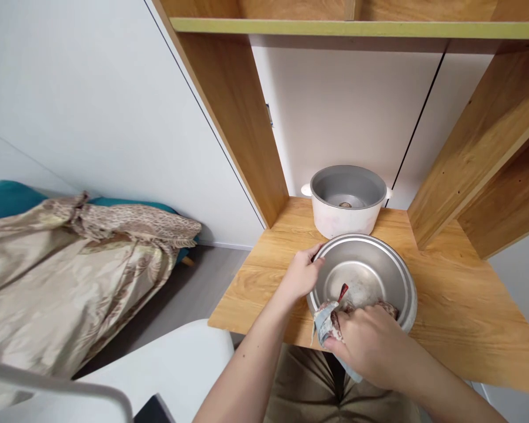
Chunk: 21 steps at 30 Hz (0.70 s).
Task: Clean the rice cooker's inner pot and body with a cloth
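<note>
A silver metal inner pot [368, 273] with a wide rim sits at the front of the wooden desk, its inside facing up. My left hand [305, 271] grips its rim on the left, thumb over the edge. My right hand [365, 339] is closed around a crumpled cloth [325, 322], light blue with brown patterned parts, at the pot's near wall. Part of the cloth lies inside the pot and part hangs over the near rim. Just behind the pot stands a white rice cooker body [344, 220] with a grey inside and two side handles.
Wooden uprights [229, 111] flank the desk [458, 305], and a shelf with a yellow-green edge [335, 27] runs above. At the left, a bed with a beige patterned cover [39, 276] stands by the wall. A white chair [171, 364] is at the lower left.
</note>
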Each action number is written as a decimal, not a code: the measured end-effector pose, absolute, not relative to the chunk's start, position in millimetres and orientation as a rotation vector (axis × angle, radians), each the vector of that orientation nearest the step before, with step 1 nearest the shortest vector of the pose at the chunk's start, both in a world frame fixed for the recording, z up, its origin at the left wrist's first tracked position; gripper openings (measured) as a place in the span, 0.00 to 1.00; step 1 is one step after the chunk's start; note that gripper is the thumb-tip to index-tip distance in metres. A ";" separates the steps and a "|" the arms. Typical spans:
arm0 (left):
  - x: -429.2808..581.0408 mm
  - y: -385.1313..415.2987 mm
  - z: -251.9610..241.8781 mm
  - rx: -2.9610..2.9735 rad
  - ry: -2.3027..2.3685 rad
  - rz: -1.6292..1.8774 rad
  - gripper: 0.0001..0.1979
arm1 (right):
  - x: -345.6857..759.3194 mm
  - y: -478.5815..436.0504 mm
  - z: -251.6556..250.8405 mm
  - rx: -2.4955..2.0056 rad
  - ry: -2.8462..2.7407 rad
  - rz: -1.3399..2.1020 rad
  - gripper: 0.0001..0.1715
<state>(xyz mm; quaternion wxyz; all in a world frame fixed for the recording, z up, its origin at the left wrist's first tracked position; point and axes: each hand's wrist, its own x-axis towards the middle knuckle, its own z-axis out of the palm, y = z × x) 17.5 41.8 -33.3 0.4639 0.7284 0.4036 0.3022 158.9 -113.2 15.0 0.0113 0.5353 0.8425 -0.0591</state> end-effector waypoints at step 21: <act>22.6 42.5 -37.2 1.749 1.175 0.740 0.22 | 149.2 -112.3 9.0 1.866 2.543 -0.226 0.22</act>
